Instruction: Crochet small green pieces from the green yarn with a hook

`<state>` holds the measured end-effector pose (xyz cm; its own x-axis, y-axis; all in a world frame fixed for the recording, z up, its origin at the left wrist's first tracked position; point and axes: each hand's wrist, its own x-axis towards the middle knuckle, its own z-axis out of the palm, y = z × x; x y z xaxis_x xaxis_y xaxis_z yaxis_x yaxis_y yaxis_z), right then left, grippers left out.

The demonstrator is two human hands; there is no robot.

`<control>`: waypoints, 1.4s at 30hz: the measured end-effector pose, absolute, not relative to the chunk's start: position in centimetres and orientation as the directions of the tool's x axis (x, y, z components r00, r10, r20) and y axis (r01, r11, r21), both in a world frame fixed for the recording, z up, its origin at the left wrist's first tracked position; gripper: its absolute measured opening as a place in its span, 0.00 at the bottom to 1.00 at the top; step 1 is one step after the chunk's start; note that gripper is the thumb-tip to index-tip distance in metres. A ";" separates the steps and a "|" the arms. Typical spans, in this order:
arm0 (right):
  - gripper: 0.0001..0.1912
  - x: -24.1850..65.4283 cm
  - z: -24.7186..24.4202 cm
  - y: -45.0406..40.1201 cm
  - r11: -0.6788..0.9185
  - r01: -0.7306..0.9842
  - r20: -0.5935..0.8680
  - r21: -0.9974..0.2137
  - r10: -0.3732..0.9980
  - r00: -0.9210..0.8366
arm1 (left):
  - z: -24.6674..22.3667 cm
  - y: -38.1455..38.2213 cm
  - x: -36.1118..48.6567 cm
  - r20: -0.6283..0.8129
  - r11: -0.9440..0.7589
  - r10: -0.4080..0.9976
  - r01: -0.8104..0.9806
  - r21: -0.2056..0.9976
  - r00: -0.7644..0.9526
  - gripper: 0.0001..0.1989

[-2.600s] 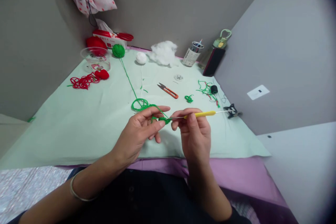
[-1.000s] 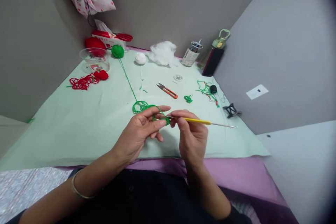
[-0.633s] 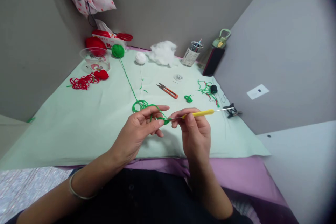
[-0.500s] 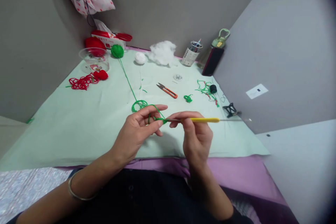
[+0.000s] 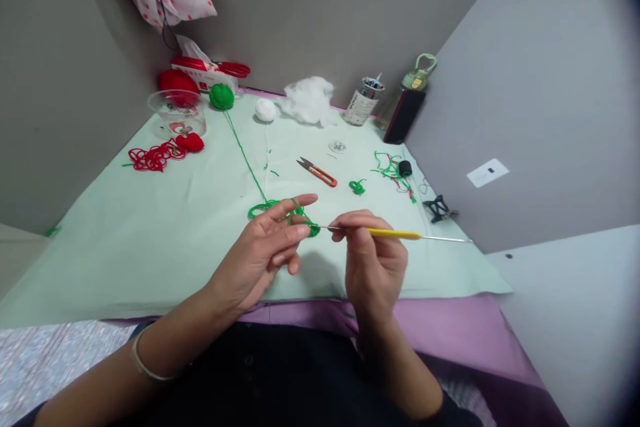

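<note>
Between thumb and fingers, my left hand [image 5: 267, 247] pinches a small green crochet piece [image 5: 314, 230]. Green yarn runs over its raised index finger, and a loose coil of green yarn [image 5: 257, 211] lies on the table just behind. That strand leads back to a green yarn ball [image 5: 221, 97]. My right hand [image 5: 375, 257] is closed around the yellow handle of a crochet hook [image 5: 400, 234], held like a pen. The hook's thin metal tip reaches the green piece; its exact place in the stitches is too small to make out.
Orange thread snips [image 5: 320, 173] lie beyond the hands, with a small green yarn piece [image 5: 357, 187] to their right. White stuffing [image 5: 310, 100], a white yarn ball [image 5: 265, 110], a pen holder [image 5: 364, 103] and a bottle [image 5: 413, 87] stand along the back. Red yarn [image 5: 155, 155] lies left.
The hook's back end has tilted slightly downward at the right. My left hand's lower fingers have shifted, and the yarn around its index finger lies differently. The view has moved slightly.
</note>
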<state>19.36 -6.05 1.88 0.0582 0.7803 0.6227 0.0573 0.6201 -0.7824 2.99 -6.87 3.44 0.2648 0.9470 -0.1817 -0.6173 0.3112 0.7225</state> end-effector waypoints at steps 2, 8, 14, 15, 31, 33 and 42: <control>0.09 19.2 2.1 -5.9 0.599 0.046 0.600 -0.800 0.799 0.034 | 3.5 -7.0 3.2 -0.151 0.280 0.954 -0.580 0.765 0.260 0.19; 0.12 18.6 1.0 -6.4 0.681 0.256 0.702 -0.686 0.712 -0.014 | 3.0 -7.3 3.7 -0.140 0.199 0.979 -0.530 0.824 0.151 0.19; 0.15 18.9 0.9 -6.6 0.740 0.342 0.790 -0.579 0.613 0.011 | 2.7 -6.7 3.1 -0.234 0.390 0.918 -0.634 0.668 0.319 0.15; 0.13 19.0 1.1 -6.4 0.706 0.255 0.739 -0.661 0.671 0.058 | 2.7 -6.6 2.9 -0.237 0.384 0.922 -0.639 0.666 0.308 0.14; 0.10 19.2 1.5 -5.4 0.344 -0.265 0.348 -0.901 0.937 0.033 | 3.0 -7.2 2.9 -0.106 0.159 0.984 -0.452 0.878 0.140 0.14; 0.10 19.2 1.6 -5.6 0.366 -0.242 0.372 -0.898 0.928 0.022 | 3.1 -7.2 2.8 -0.091 0.140 0.987 -0.449 0.883 0.130 0.14; 0.14 19.4 0.9 -6.8 0.725 0.223 0.736 -0.652 0.676 -0.042 | 2.4 -7.2 3.1 -0.023 0.036 0.999 -0.353 0.935 0.041 0.16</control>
<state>19.36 -6.75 0.87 -0.0423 0.6756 0.7361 0.2227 0.7246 -0.6522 3.13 -7.25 2.38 0.0411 0.9989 -0.0229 -0.3527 0.0359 0.9350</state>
